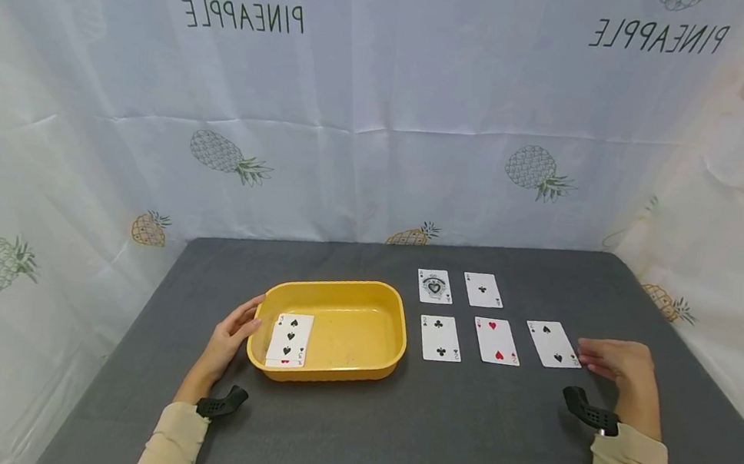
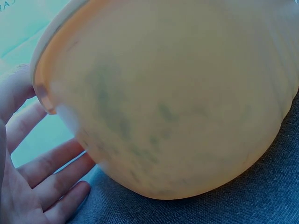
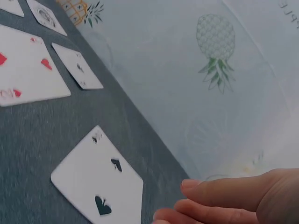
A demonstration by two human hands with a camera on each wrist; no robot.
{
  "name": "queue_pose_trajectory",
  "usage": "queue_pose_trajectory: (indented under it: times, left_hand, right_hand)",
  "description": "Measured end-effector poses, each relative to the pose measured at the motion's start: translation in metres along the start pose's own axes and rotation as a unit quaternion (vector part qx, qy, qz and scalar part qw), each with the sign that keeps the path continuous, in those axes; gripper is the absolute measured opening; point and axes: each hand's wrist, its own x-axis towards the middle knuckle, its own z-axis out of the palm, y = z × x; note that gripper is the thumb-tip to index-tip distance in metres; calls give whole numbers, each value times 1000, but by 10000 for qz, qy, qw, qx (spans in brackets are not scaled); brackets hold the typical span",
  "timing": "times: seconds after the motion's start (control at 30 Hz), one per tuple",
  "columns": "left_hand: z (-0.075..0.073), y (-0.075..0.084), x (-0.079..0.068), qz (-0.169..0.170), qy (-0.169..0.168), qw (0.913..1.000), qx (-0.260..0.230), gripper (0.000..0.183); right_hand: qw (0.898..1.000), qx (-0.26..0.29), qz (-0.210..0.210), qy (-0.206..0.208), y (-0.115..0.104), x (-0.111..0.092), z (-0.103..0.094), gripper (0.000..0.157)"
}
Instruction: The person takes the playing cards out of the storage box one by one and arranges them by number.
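Note:
My left hand (image 1: 229, 338) holds the left end of a yellow plastic tray (image 1: 355, 369), with fingertips at its rim. In the left wrist view, the tray's wall (image 2: 187, 140) fills most of the frame, and the lower fingers are spread beside it. A three of spades (image 1: 290, 334) lies face up inside, over a card showing a red mark. Beside the right edge of a two of spades (image 1: 554, 345) is my right hand (image 1: 621, 363), its fingers close together. The right wrist view shows those fingers (image 3: 224, 189) near the card, with nothing visible in them.
Left of the two of spades lie a two of hearts (image 1: 497, 342) and a two of clubs (image 1: 440, 339). Behind them are an ace of clubs (image 1: 483, 290) and an ornate ace (image 1: 435, 287). A pineapple-print curtain (image 1: 365, 177) hangs around the dark grey table (image 1: 430, 440).

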Motion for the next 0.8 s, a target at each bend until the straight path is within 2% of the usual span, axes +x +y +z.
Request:
queue_pose_trajectory:
  times: [0.1,0.13,0.23,0.3,0.57,0.67,0.8]
  left_hand:
    - [0,0,-1,-21,7,10000,9,50]
    - [0,0,-1,-20,18,10000,10,50]
    - [0,0,0,-21,34,10000,17,50]
    - [0,0,1,3,21,10000,4,50]
    - [1,-2,0,-41,16,10000,-15,50]
    - [1,-2,-1,-34,37,10000,-19,50]
    - [1,-1,1,-15,31,10000,-22,50]
  right_hand:
    - [9989,-293,-294,-196,-4,-4,5,11]
    - [9976,-437,-443,-289,-6,-6,8,17]
    - [9912,-793,-885,-575,-15,-11,18,50]
    - [9855,-1042,-1119,-732,-22,-13,24,60]
    - [9617,-1588,-1892,-1189,-45,-26,54,57]
    - [9523,-1595,-2090,-1548,-51,-31,69,56]
    - [9433,-1411,-2104,-2147,-57,-36,95,54]
